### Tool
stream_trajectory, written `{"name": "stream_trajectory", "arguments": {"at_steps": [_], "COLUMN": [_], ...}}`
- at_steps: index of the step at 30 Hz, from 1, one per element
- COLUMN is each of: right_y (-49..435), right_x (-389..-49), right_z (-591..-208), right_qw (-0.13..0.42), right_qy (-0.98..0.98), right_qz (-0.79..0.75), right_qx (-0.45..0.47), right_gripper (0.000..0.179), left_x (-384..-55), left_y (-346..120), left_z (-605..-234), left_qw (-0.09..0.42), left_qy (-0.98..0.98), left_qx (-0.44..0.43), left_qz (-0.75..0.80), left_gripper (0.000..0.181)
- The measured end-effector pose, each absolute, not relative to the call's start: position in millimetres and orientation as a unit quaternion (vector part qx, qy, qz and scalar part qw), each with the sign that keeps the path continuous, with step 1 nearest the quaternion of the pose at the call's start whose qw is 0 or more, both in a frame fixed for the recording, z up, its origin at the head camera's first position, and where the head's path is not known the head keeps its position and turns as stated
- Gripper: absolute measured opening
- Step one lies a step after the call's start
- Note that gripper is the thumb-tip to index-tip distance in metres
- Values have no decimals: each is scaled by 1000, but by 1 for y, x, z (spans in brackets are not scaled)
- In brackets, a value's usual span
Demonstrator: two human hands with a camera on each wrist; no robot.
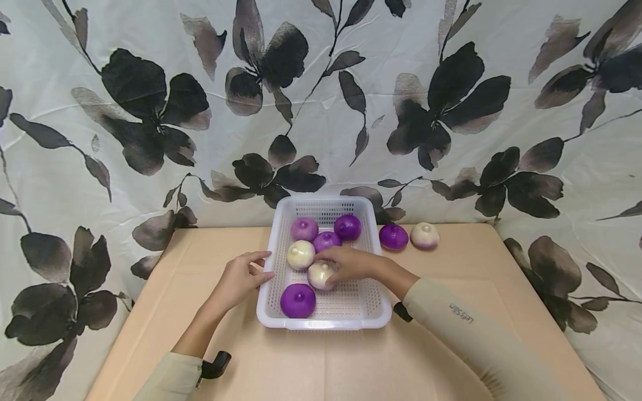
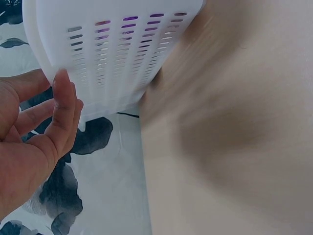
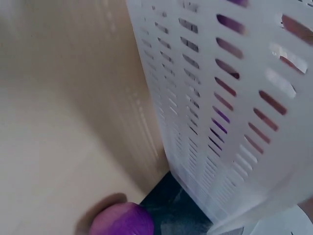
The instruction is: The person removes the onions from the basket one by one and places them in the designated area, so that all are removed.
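A white perforated plastic basket (image 1: 325, 323) stands on the table with several onions in it. My right hand (image 1: 348, 264) reaches over its right side and grips a whitish onion (image 1: 319, 277). Beside that onion lie another pale onion (image 1: 301, 255) and a large purple onion (image 1: 298, 301). Farther back in the basket are more purple onions (image 1: 304, 229). At the left rim, my left hand (image 1: 244, 279) holds the basket edge between thumb and fingers. The left wrist view shows these fingers (image 2: 63, 103) against the basket wall (image 2: 110, 63). Right wrist view: the basket hides my right hand's grip.
A purple onion (image 1: 393, 237) and a whitish onion (image 1: 424, 236) sit on the table to the right of the basket, near the back edge. The table wears a tan cover (image 1: 321, 367). Behind it hangs a white cloth (image 1: 351, 184) with dark flowers.
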State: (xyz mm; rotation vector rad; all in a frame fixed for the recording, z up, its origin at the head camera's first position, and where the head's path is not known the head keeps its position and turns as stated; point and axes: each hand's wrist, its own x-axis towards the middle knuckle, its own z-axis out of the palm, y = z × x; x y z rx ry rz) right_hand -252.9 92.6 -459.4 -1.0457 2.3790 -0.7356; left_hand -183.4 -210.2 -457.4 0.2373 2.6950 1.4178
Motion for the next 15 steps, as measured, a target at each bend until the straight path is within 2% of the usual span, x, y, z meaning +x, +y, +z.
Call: {"name": "stream_trajectory", "arguments": {"at_steps": [7,15], "right_y": [86,82], "right_x": [-251,-252], "right_z": [-464,-472], "right_qw": [220,197], "right_qy": [858,861], "right_qz": [-263,-244], "right_qx": [-381,-400], "right_gripper": [67,67], "left_x": [-183,-184], "left_y": [-210,-210], "left_z": [-458,-459], "left_qw": [44,45], "left_qy": [881,881], "left_qx": [78,76], "left_qz": [465,465], "left_gripper": [55,56]}}
